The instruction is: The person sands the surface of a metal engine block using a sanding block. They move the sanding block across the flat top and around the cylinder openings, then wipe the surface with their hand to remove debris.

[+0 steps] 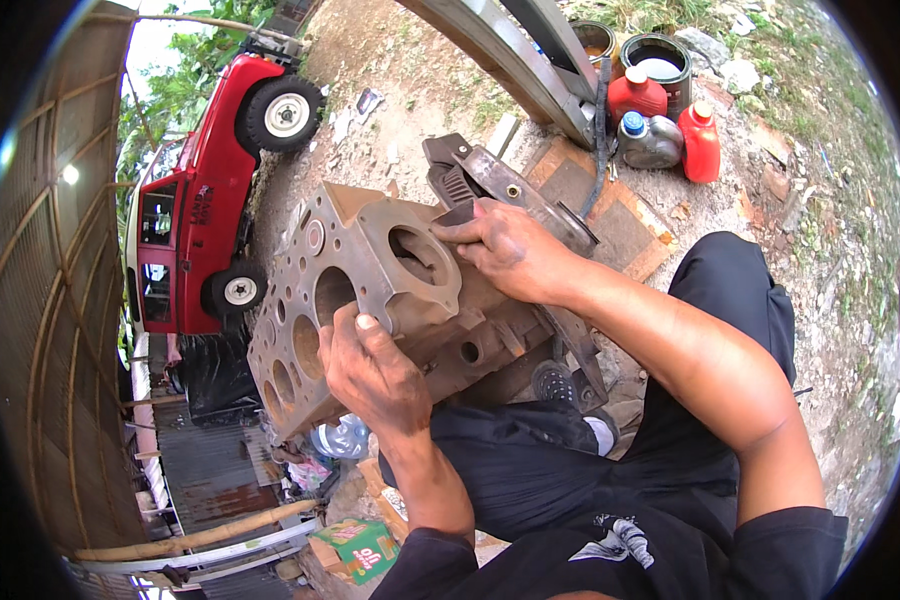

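Note:
A bare, brownish metal engine block (300, 290) with large round bores sits tilted in front of me on a metal support (560, 340). My left hand (370, 370) grips the block's near face, fingers curled at the edge beside a bore. My right hand (510, 250) pinches a small dark flat piece (455, 218) against the edge of the flanged end with the oval opening. What the piece is, I cannot make out. A dark metal bracket (460, 160) lies behind the block, above my right hand.
A red off-road vehicle (200, 230) stands at the left. Steel beams (530, 70), open cans (655, 55), red jugs (700, 140), a grey bottle (650, 145) and a board (630, 230) are at upper right. A plastic bottle (340, 437) and green carton (355, 550) lie below the block.

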A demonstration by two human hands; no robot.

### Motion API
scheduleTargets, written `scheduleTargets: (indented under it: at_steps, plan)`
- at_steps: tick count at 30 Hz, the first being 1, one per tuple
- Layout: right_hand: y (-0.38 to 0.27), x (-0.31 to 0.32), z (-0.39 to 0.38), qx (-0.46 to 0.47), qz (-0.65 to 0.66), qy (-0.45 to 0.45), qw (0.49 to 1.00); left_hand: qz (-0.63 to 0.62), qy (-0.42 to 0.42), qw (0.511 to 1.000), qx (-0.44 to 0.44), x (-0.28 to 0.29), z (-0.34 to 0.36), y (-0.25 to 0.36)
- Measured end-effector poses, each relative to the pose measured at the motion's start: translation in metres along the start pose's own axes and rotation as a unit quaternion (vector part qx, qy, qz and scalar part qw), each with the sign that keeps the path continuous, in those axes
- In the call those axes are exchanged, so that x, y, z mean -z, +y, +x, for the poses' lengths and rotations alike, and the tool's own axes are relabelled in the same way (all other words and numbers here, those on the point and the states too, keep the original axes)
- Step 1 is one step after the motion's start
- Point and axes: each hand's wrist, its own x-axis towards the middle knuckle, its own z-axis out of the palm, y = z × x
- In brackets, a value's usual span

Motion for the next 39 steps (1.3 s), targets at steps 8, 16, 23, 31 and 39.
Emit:
scheduleTargets:
  at_steps: [8,16,23,31,39]
  plan:
    - [-0.044,0.031,0.001,-0.080,0.039,0.017,0.996,-0.023,-0.008,1.000,-0.014,0.002,0.002,-0.002]
    - [-0.040,0.030,-0.003,-0.092,0.174,-0.029,0.980,-0.029,0.009,0.999,-0.040,0.004,0.001,-0.002]
    - [-0.059,0.045,0.011,-0.183,0.289,-0.087,0.936,-0.023,-0.015,0.999,-0.029,0.007,-0.002,-0.007]
    - [-0.069,0.051,0.010,-0.275,0.305,-0.086,0.908,-0.089,0.046,0.994,-0.050,0.012,-0.005,-0.003]
    - [-0.053,0.033,0.016,-0.141,0.234,-0.017,0.962,-0.065,0.046,0.995,-0.064,0.014,-0.004,-0.006]
